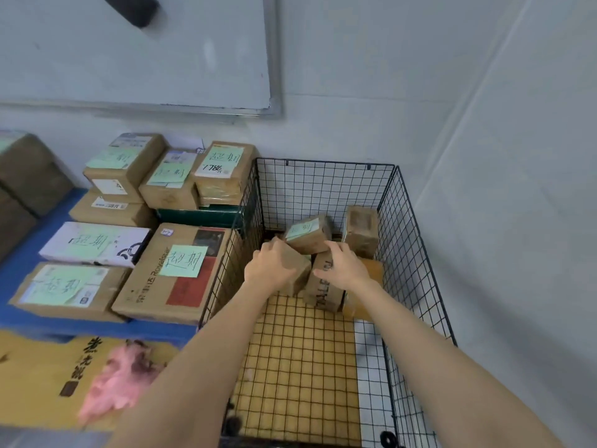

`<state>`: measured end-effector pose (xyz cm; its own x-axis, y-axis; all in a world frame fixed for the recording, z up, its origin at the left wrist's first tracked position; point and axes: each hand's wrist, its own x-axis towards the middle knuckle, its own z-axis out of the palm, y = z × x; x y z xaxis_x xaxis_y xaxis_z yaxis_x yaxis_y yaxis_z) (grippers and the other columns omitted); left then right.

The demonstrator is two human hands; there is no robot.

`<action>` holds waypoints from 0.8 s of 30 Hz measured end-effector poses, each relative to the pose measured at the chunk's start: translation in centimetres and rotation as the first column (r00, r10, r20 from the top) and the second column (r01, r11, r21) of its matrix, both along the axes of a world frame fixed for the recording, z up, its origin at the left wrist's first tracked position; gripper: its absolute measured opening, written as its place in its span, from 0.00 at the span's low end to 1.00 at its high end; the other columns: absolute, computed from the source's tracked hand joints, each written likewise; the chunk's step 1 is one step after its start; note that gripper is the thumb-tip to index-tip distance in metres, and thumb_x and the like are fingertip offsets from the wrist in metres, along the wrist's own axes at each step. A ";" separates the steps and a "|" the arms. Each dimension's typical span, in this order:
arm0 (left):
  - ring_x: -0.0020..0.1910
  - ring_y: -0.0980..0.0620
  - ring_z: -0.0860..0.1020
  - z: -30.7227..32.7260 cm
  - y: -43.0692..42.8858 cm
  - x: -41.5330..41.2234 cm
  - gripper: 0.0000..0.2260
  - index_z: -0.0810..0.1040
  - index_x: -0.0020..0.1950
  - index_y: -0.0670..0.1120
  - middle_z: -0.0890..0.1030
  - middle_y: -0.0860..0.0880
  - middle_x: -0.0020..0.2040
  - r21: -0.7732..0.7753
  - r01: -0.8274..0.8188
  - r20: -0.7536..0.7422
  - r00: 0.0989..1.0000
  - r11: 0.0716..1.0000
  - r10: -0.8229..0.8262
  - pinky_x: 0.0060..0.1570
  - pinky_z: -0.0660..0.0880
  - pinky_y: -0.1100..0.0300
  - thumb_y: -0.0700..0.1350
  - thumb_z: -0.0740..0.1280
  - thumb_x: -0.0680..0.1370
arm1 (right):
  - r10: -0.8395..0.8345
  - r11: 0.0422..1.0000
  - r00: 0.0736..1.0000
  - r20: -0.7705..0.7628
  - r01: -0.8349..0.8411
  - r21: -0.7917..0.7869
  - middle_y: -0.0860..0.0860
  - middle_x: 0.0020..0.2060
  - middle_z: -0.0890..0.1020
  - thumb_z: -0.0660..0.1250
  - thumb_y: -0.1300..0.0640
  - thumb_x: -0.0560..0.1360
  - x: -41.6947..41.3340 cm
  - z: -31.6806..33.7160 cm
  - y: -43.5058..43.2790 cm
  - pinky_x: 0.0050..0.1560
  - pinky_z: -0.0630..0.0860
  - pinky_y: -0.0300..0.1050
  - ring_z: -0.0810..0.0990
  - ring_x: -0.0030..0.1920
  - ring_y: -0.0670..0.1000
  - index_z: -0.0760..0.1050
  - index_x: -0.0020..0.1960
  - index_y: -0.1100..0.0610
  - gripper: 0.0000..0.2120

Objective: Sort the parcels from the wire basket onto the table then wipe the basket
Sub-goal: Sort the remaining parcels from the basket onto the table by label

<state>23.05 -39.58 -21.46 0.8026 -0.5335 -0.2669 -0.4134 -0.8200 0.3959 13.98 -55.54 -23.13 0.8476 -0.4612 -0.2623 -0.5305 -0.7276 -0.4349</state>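
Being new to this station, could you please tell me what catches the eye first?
In the wire basket at right, the left hand grips a small brown parcel and the right hand touches a printed parcel. On the blue table at left sit parcels with green notes; a pink cloth lies nearer.

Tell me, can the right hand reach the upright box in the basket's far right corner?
Probably yes. The right hand holds a printed box beside the corner box, the basket is open on top, and nothing lies between them.
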 end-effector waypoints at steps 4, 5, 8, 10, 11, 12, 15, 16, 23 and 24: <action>0.67 0.41 0.69 -4.0 0.4 -0.5 0.32 0.61 0.75 0.47 0.66 0.44 0.72 -0.016 -0.128 -0.044 0.991 0.992 0.127 0.59 0.74 0.44 0.56 0.69 0.75 | 0.017 0.999 1.000 0.006 -0.017 0.040 0.53 0.74 0.66 0.72 0.46 0.75 0.8 -3.2 0.5 0.67 0.71 0.58 0.68 0.72 0.57 0.59 0.77 0.52 0.37; 0.67 0.41 0.69 -4.9 0.4 -0.6 0.33 0.61 0.75 0.47 0.66 0.44 0.72 -0.031 -0.158 -0.059 0.986 0.987 0.156 0.59 0.74 0.44 0.56 0.69 0.75 | 0.025 0.999 1.000 0.008 -0.026 0.047 0.53 0.74 0.66 0.72 0.47 0.75 1.0 -3.8 0.5 0.66 0.71 0.58 0.68 0.71 0.57 0.60 0.77 0.52 0.36; 0.65 0.41 0.72 -6.8 0.2 -0.9 0.33 0.62 0.74 0.48 0.68 0.44 0.69 -0.088 -0.231 -0.118 0.968 0.969 0.220 0.58 0.75 0.44 0.58 0.70 0.74 | 0.050 0.998 0.999 0.021 -0.051 0.049 0.53 0.73 0.68 0.71 0.49 0.76 1.7 -5.2 0.2 0.66 0.71 0.56 0.68 0.71 0.57 0.61 0.76 0.52 0.34; 0.63 0.43 0.73 -7.8 0.0 -1.0 0.34 0.61 0.74 0.49 0.70 0.45 0.67 -0.109 -0.261 -0.139 0.959 0.959 0.246 0.57 0.75 0.44 0.57 0.70 0.73 | 0.069 0.997 0.997 0.036 -0.070 0.044 0.54 0.73 0.69 0.71 0.51 0.76 2.4 -5.9 0.0 0.66 0.71 0.56 0.68 0.71 0.57 0.61 0.77 0.53 0.33; 0.62 0.43 0.73 -8.3 -0.1 -1.0 0.35 0.60 0.75 0.50 0.70 0.45 0.66 -0.117 -0.273 -0.143 0.956 0.955 0.256 0.57 0.75 0.45 0.56 0.71 0.73 | 0.078 0.996 0.996 0.044 -0.079 0.039 0.54 0.73 0.68 0.71 0.51 0.76 2.8 -6.2 0.0 0.66 0.71 0.55 0.68 0.71 0.57 0.60 0.77 0.52 0.34; 0.62 0.43 0.73 -8.8 -0.2 -1.0 0.35 0.59 0.75 0.50 0.70 0.44 0.66 -0.129 -0.285 -0.150 0.952 0.950 0.265 0.57 0.75 0.45 0.55 0.71 0.73 | 0.089 0.995 0.995 0.047 -0.091 0.033 0.53 0.74 0.68 0.72 0.52 0.76 3.2 -6.5 0.0 0.67 0.70 0.55 0.68 0.72 0.57 0.60 0.77 0.52 0.34; 0.62 0.43 0.73 -9.7 -0.4 -0.9 0.37 0.57 0.76 0.51 0.69 0.44 0.68 -0.160 -0.323 -0.165 0.940 0.933 0.297 0.57 0.76 0.45 0.53 0.73 0.72 | 0.137 0.990 0.989 0.047 -0.139 0.032 0.53 0.75 0.65 0.72 0.53 0.75 4.1 -7.1 -0.1 0.70 0.68 0.56 0.65 0.74 0.57 0.57 0.79 0.52 0.38; 0.62 0.43 0.74 -9.8 -0.5 -0.8 0.38 0.57 0.76 0.52 0.70 0.44 0.68 -0.164 -0.333 -0.167 0.937 0.929 0.306 0.57 0.76 0.45 0.53 0.73 0.72 | 0.149 0.988 0.988 0.039 -0.150 0.031 0.53 0.75 0.65 0.73 0.53 0.75 4.4 -7.3 -0.1 0.70 0.68 0.56 0.65 0.74 0.57 0.57 0.79 0.51 0.38; 0.60 0.42 0.75 -10.3 -0.4 -0.4 0.41 0.53 0.78 0.53 0.71 0.44 0.66 -0.226 -0.357 -0.176 0.930 0.906 0.322 0.54 0.76 0.48 0.51 0.74 0.72 | 0.191 0.980 0.982 -0.001 -0.191 0.059 0.54 0.67 0.72 0.75 0.53 0.73 5.3 -8.4 0.7 0.63 0.72 0.55 0.71 0.67 0.57 0.59 0.77 0.49 0.38; 0.60 0.42 0.75 -10.3 -0.3 -0.4 0.41 0.53 0.78 0.52 0.71 0.43 0.66 -0.232 -0.363 -0.179 0.928 0.902 0.327 0.52 0.75 0.49 0.51 0.74 0.71 | 0.190 0.979 0.982 -0.006 -0.189 0.074 0.54 0.65 0.71 0.75 0.53 0.73 5.3 -8.6 0.8 0.61 0.72 0.55 0.72 0.66 0.57 0.60 0.76 0.49 0.38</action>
<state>22.68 -39.89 -31.78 0.9157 -0.2935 -0.2747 -0.0520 -0.7641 0.6430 19.27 -54.74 -31.72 0.9143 -0.2714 -0.3007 -0.3916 -0.7821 -0.4848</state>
